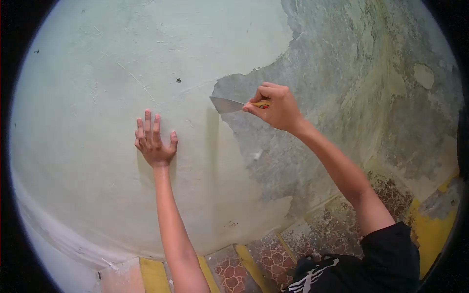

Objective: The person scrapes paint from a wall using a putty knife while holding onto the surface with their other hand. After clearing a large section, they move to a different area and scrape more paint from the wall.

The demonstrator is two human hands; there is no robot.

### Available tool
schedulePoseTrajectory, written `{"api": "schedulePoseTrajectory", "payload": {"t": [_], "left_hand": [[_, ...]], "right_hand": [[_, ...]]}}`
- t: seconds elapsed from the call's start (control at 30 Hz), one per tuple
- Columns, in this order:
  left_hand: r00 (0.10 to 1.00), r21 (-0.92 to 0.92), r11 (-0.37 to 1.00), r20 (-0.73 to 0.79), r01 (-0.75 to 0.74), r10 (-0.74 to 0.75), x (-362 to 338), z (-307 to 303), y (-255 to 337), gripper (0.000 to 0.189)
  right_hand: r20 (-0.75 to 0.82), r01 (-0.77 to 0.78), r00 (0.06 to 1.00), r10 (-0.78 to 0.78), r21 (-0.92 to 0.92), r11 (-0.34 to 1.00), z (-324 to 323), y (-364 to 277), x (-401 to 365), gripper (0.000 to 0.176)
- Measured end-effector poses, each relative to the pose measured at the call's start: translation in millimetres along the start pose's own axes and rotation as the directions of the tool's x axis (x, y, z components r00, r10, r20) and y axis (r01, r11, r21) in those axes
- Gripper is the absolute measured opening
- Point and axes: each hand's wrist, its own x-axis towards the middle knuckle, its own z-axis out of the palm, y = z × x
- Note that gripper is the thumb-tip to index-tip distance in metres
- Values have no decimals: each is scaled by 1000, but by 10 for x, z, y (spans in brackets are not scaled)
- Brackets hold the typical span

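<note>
My right hand [273, 107] is closed round the yellow handle of a putty knife [227, 105]. Its flat metal blade points left and meets the wall at the ragged edge between the pale paint [117, 63] and the bare grey patch [293, 141]. To the left, my left hand [156, 141] lies on the painted surface, fingers spread and pointing up, holding nothing. Part of the putty knife's handle is hidden inside my right fist.
Below runs a staircase with yellow-edged steps [251, 266] and reddish patterned tiles [232, 273], sprinkled with pale flakes. A small dark hole [178, 80] marks the painted wall. More worn, stained wall [415, 122] stands at the right.
</note>
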Motion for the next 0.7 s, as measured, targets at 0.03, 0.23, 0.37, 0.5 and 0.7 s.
{"api": "schedulePoseTrajectory", "payload": {"t": [0.03, 0.23, 0.37, 0.5, 0.7], "left_hand": [[1000, 2, 1000, -1, -5, 5, 0, 0, -14, 58], [1000, 25, 1000, 11, 12, -12, -17, 33, -23, 61], [1000, 17, 1000, 12, 9, -9, -23, 31, -21, 60], [1000, 8, 1000, 19, 14, -14, -26, 19, -16, 60], [1000, -2, 1000, -3, -14, 14, -12, 9, -25, 61]], "right_hand": [[25, 65, 998, -65, -6, 998, -14, 22, -2, 29], [31, -132, 991, 130, 43, 990, -292, 206, -23, 28], [7, -280, 960, 281, 102, 955, -242, 223, 117, 30], [-31, -293, 954, 298, 115, 949, -70, 31, 65, 30], [-205, -261, 924, 323, 278, 924, 187, 90, -189, 27]]}}
